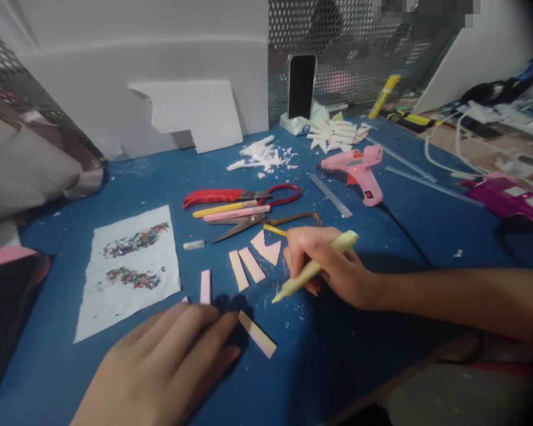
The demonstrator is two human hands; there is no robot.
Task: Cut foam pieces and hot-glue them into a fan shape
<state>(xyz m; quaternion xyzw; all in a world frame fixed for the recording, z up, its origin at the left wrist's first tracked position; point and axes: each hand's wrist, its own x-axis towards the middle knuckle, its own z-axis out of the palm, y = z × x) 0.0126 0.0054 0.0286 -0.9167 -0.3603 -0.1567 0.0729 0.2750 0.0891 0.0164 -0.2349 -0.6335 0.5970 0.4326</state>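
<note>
A craft corner at a blue desk (249, 390); home or workshop, I cannot tell. A glue gun (360, 168), glue sticks (331, 195), scissors (244, 225), a marker (311, 269) and cut strips (257, 334) lie or are in use there, with glitter (135, 239) on paper (169, 278) and white scraps (264, 157). White board (89, 94) and mesh (284, 35) stand behind; cables (459, 139) crowd the right.

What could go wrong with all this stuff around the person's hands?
The glue gun shows a red light, so it may be hot; the right arm could brush it or its cord.
The scissors lie close to the right hand, which might catch them.
Glitter sits loose on paper near the left hand; a nudge could spill it.
</note>
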